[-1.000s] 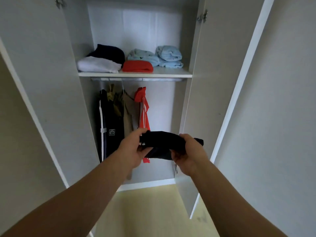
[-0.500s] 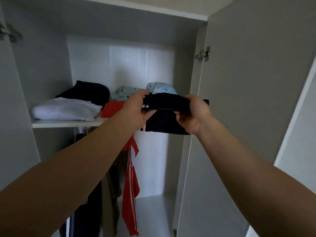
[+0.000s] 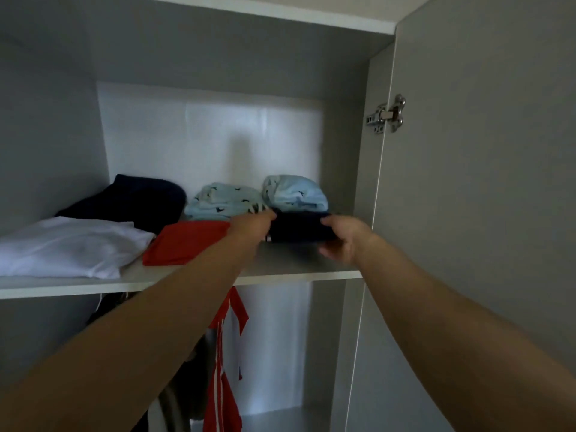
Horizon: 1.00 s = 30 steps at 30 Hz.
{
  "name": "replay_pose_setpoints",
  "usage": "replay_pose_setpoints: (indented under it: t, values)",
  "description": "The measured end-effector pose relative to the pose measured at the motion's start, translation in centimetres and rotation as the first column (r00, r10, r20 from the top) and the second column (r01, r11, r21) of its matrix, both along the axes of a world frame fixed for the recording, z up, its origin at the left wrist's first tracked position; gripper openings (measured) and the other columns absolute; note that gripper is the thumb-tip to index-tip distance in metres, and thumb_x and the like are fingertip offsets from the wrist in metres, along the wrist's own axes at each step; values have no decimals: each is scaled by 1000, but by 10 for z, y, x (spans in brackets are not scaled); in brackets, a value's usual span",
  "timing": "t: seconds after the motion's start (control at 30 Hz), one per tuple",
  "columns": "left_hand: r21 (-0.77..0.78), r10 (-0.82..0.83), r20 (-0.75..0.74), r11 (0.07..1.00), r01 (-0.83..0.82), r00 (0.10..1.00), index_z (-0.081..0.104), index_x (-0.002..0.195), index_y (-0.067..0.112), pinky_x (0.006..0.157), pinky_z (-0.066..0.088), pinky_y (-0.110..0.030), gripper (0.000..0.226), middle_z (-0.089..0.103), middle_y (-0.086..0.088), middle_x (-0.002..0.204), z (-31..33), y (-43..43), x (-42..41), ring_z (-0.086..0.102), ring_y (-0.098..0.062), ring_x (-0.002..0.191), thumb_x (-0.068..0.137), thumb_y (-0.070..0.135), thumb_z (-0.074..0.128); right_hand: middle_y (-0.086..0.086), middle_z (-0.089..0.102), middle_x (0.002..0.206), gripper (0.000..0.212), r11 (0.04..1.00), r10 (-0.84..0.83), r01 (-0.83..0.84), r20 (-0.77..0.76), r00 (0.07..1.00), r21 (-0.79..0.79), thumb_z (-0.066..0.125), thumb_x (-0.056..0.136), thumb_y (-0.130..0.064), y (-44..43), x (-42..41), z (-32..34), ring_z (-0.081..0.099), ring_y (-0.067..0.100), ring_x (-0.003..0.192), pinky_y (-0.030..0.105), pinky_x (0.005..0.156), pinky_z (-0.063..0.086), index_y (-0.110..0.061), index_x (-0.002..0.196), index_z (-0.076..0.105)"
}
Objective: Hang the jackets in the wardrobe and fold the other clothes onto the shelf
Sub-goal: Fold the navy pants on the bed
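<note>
At the far left of the shelf (image 3: pixel 280 268) lies a folded white garment (image 3: pixel 71 247), its front edge close to the shelf lip. Behind it and to its right sits a folded navy piece (image 3: pixel 137 198). Next comes a flat red fold (image 3: pixel 184 241), touching the white one at its left corner. Behind the red fold rests a pale blue bundle with small dark prints (image 3: pixel 224 199), and just beside that, further right, a second pale blue bundle (image 3: pixel 294 193).

My left hand (image 3: pixel 252 226) reaches over the red fold and grasps the left end of a small folded dark garment (image 3: pixel 299 227). My right hand (image 3: pixel 346 236) grasps its right end, fingers curled under and thumb on top. The dark garment is at the right part of the shelf, directly in front of the second blue bundle and touching it. I cannot tell whether its underside already rests on the board.

Below the shelf, under my left arm, a red jacket with white stripes (image 3: pixel 223 385) hangs, with darker clothes to its left. At the right stands the open wardrobe door (image 3: pixel 483 182) with its metal hinge (image 3: pixel 388 113).
</note>
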<state>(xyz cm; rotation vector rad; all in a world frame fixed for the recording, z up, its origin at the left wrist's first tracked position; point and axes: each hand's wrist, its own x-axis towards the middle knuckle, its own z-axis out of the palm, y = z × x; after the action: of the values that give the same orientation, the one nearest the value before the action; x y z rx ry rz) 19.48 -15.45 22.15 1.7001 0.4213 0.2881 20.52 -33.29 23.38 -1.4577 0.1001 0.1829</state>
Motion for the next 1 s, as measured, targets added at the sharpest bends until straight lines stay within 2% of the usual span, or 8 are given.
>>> replay_pose_setpoints:
  t: [0.07, 0.1, 0.17, 0.2, 0.3, 0.53, 0.87, 1.0]
  values:
    - [606, 75, -75, 795, -15, 994, 11, 158, 10, 114, 34, -46, 108, 21, -21, 159, -38, 5, 9, 32, -41, 141, 81, 49, 75, 18, 58, 131, 43, 925, -60, 54, -4, 998, -376, 61, 97, -15, -1, 16, -32, 62, 33, 110, 42, 86, 55, -6, 138, 51]
    - [782, 20, -12, 623, -3, 1000, 6, 159, 15, 116, 29, -49, 111, 9, -18, 163, -52, 6, 12, 22, -42, 145, 79, 51, 75, 19, 50, 141, 60, 783, -97, 111, 56, 994, -612, 64, 94, -20, -1, 21, -45, 55, 35, 123, 44, 99, 50, -6, 148, 40]
    - [953, -160, 76, 302, -25, 984, 10, 160, 21, 117, 28, -51, 108, 3, -11, 167, -70, 8, 20, 14, -38, 149, 78, 55, 72, 17, 30, 152, 89, 429, -58, 243, 242, 969, -870, 66, 88, -34, 1, 23, -62, 35, 37, 138, 46, 113, 35, -17, 159, 15]
    - [984, -226, 73, 174, -34, 971, 15, 160, 22, 116, 29, -50, 102, 8, -8, 168, -75, 9, 26, 16, -36, 149, 81, 57, 68, 15, 25, 154, 91, 331, 37, 277, 306, 951, -902, 65, 88, -37, 2, 24, -69, 29, 36, 140, 47, 113, 30, -24, 160, 11]
    - [998, -310, 33, -48, -50, 950, 37, 152, 18, 111, 33, -43, 70, 35, -5, 159, -85, 9, 41, 29, -29, 144, 95, 56, 52, 8, 33, 156, 66, 246, 367, 237, 317, 875, -940, 57, 94, -30, 3, 34, -85, 33, 33, 140, 45, 115, 33, -31, 156, 32]
    - [997, -446, 22, 80, 16, 895, 44, 148, 8, 114, 33, -39, 57, 49, -9, 146, -93, 8, 63, 38, -26, 137, 103, 41, 50, 7, 53, 135, 46, 137, 340, 379, 403, 850, -915, 54, 93, -20, 4, 43, -96, 52, 31, 122, 39, 96, 42, -25, 139, 54]
    - [975, -438, 205, 166, -146, 875, 54, 139, 16, 108, 37, -38, 49, 58, -1, 135, -109, 10, 58, 45, -22, 130, 100, 46, 51, 10, 43, 150, 54, 238, 356, 391, 454, 817, -889, 53, 97, -19, -1, 44, -107, 48, 34, 129, 40, 102, 45, -25, 150, 45]
    - [948, -437, 277, 268, -170, 855, 49, 146, 12, 118, 27, -44, 57, 52, -5, 146, -107, 9, 31, 40, -27, 141, 100, 45, 55, 11, 41, 156, 51, 394, 287, 440, 562, 776, -807, 52, 100, -16, -4, 21, -105, 46, 32, 136, 40, 108, 43, -17, 151, 45]
